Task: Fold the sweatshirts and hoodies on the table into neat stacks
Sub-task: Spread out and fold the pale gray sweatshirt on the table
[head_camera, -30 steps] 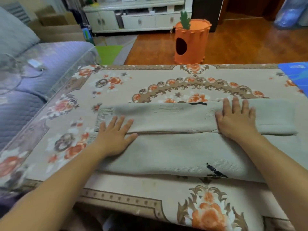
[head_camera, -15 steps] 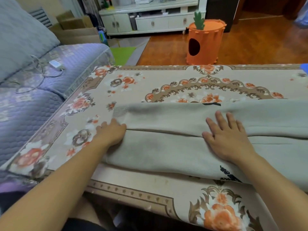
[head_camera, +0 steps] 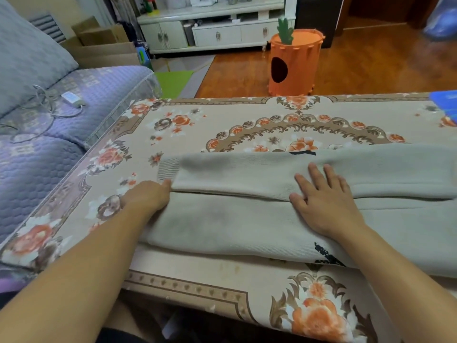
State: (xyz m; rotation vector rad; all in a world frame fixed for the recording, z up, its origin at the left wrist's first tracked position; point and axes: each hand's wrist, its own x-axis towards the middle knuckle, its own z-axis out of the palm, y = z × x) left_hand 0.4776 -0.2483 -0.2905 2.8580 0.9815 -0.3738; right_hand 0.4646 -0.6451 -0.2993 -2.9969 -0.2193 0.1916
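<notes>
A beige sweatshirt (head_camera: 247,219) with a black print lies folded lengthwise into a long band across the table (head_camera: 188,120), which is covered by a floral cloth. My left hand (head_camera: 148,196) is at the band's left end, its fingers tucked under the edge of the upper layer and closed on it. My right hand (head_camera: 324,201) lies flat with fingers spread on the middle of the sweatshirt, pressing it down. The garment's right end runs out of view.
A purple quilted sofa (head_camera: 61,125) with a charger and cable stands against the table's left side. A blue object (head_camera: 445,105) sits at the far right table edge. Beyond the table are an orange carrot-shaped bin (head_camera: 294,63) and a white cabinet (head_camera: 212,33).
My left hand has slid from the top of the sweatshirt to its left end and curled under the upper layer. My right hand has moved left toward the middle. The view has shifted left.
</notes>
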